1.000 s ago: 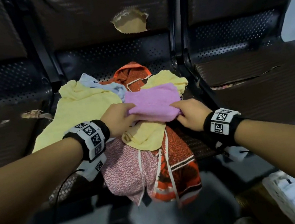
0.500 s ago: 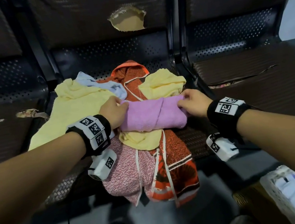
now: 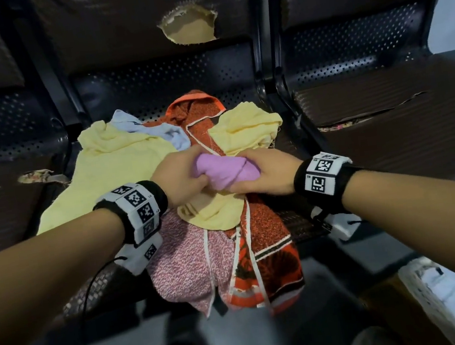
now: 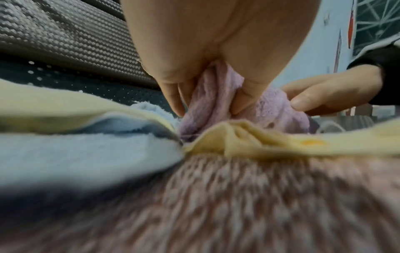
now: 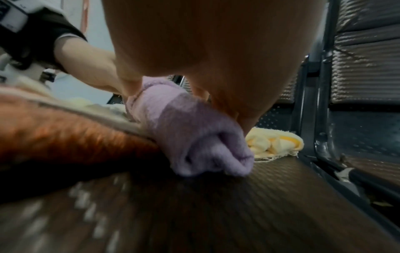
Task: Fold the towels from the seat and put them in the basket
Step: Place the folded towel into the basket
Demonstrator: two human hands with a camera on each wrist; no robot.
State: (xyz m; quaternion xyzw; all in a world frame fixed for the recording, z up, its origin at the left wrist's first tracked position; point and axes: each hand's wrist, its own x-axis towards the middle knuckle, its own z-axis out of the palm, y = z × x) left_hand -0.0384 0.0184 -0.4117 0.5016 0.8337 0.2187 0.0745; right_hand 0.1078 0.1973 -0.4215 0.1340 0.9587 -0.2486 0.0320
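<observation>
Lilac terry towel (image 3: 221,171), bunched into a roll, is gripped at its ends by left hand (image 3: 180,180) and right hand (image 3: 267,174), fingers curled, above the towel pile (image 3: 222,249) on the dark perforated seat (image 3: 166,81).

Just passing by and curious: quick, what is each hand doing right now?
Left hand: closed, gripping one end of the purple towel.
Right hand: closed, gripping the other end of the same towel.
</observation>
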